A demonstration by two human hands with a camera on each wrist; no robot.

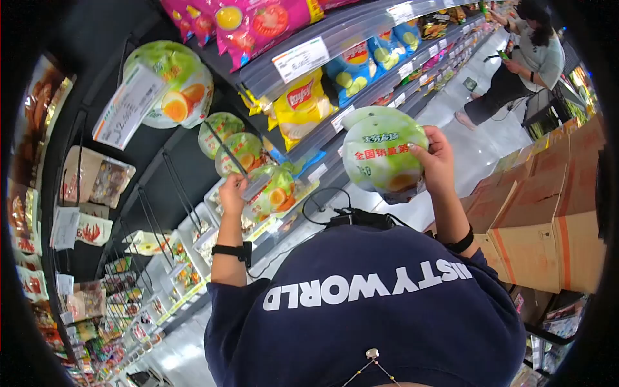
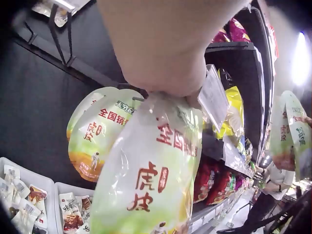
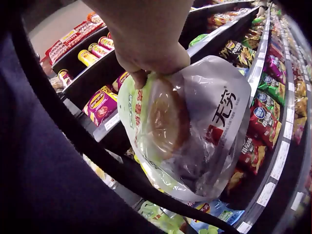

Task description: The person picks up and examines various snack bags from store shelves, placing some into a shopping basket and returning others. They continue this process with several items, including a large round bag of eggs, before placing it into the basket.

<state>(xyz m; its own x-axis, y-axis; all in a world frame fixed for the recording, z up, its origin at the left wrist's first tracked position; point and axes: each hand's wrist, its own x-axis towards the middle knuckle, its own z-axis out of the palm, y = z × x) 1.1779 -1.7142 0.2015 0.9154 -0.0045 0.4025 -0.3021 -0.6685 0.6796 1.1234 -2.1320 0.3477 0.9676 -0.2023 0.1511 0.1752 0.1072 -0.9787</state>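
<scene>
The right hand [image 1: 438, 161] pinches the edge of a round green-and-white package [image 1: 382, 152], held up beside the shelf. In the right wrist view that package [image 3: 214, 122] shows a clear window, and the right hand [image 3: 151, 48] grips its top. The left hand [image 1: 232, 195] holds another green package [image 1: 274, 191] near the hanging hooks. Seen from the left wrist, the left hand [image 2: 161, 63] pinches the top of this package [image 2: 146, 180]; similar packages [image 2: 100, 131] hang just beyond it. Its fingertips are mostly hidden there.
More green packages [image 1: 242, 151] hang on a rack at the left, with a price tag [image 1: 129, 106] in front of one. Chip bags [image 1: 300, 106] fill the shelves ahead. Cardboard boxes [image 1: 529, 226] are stacked at the right. A person [image 1: 525, 64] stands in the aisle.
</scene>
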